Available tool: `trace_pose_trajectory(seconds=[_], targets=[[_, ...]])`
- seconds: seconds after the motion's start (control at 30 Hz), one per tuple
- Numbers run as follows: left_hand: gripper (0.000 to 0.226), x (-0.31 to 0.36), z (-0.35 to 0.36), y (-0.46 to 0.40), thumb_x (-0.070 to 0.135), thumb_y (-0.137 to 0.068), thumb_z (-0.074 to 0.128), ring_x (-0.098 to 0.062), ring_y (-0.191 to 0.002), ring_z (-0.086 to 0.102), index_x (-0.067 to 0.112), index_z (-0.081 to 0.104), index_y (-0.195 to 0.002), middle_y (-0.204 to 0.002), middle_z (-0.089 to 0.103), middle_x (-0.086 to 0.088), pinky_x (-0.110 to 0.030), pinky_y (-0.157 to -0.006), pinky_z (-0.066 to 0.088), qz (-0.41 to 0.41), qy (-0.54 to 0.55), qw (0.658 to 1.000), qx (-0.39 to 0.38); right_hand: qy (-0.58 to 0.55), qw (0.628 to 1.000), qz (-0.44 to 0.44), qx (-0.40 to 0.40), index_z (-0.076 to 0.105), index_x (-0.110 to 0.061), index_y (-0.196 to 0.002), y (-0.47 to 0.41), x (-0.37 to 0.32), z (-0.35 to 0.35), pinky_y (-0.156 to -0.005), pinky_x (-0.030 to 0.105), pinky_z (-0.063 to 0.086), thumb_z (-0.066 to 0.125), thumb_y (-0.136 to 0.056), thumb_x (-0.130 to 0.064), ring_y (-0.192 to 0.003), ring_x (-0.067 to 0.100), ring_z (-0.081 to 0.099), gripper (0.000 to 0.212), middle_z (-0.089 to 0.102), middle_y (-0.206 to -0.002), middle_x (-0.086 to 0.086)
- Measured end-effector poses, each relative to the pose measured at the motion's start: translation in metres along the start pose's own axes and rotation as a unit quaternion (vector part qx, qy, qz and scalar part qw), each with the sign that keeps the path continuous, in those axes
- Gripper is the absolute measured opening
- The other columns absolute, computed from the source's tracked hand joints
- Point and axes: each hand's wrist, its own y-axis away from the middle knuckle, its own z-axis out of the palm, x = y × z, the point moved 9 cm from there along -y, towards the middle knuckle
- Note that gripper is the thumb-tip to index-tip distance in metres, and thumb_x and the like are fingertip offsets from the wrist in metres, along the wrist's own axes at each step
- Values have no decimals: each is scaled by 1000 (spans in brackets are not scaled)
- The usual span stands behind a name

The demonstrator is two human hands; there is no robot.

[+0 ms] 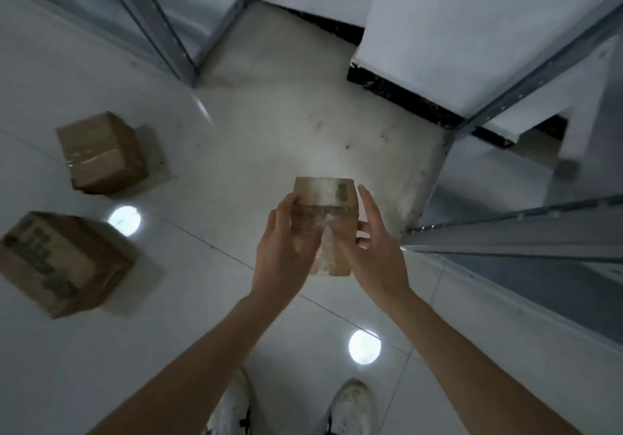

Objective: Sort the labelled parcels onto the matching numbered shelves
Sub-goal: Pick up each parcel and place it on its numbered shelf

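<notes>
A small taped cardboard parcel [325,213] with a printed label on its top is held in front of me above the floor. My left hand [286,252] grips its left side, fingers curled round the edge. My right hand [374,249] holds its right side, thumb and lower fingers against the box, the index finger stretched straight up along it. Two more cardboard parcels lie on the floor at the left: a plain taped one [101,153] and a larger one with dark print [60,262].
Metal shelving [161,19] stands at the upper left and another metal shelf unit [526,232] at the right. White walls with a black skirting [404,94] close the far side. My white shoes [350,407] show at the bottom on pale floor tiles.
</notes>
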Motion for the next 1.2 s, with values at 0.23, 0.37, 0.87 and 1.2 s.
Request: trace_pose_trajectory(seconds=[0.23, 0.37, 0.87, 1.2], targets=[[30, 199, -139, -19, 35, -100, 60, 2, -94, 61, 24, 45, -124, -104, 57, 16, -9, -73, 51, 57, 115, 985, 118, -68, 987, -106, 100, 28, -51, -156, 28, -205, -124, -90, 29, 58, 54, -98, -62, -103, 0, 67, 65, 68, -123, -12], [61, 299, -211, -11, 25, -95, 69, 2, -103, 61, 33, 41, -149, -116, 53, 13, -9, -82, 51, 105, 136, 979, 105, -103, 979, -160, 75, 30, -54, -156, 61, -312, -185, -93, 26, 56, 69, -95, -46, -112, 5, 67, 72, 65, -125, -13], [32, 572, -453, 150, 9, -95, 68, -17, -114, 64, 24, 53, -120, -122, 60, 3, -40, -86, 60, 275, 284, 906, 147, -142, 909, -372, 120, 64, -30, -113, 313, -618, -322, -92, 28, 57, 78, -92, -18, -124, 3, 60, 29, 68, -119, -20], [76, 674, -549, 288, 32, -81, 76, -10, -119, 62, 43, 41, -148, -139, 47, 18, -31, -84, 61, 319, 331, 879, 129, -64, 845, -499, 183, 65, -34, -133, 503, -722, -368, -98, 30, 55, 71, -97, -14, -126, 5, 57, 42, 55, -138, -17]])
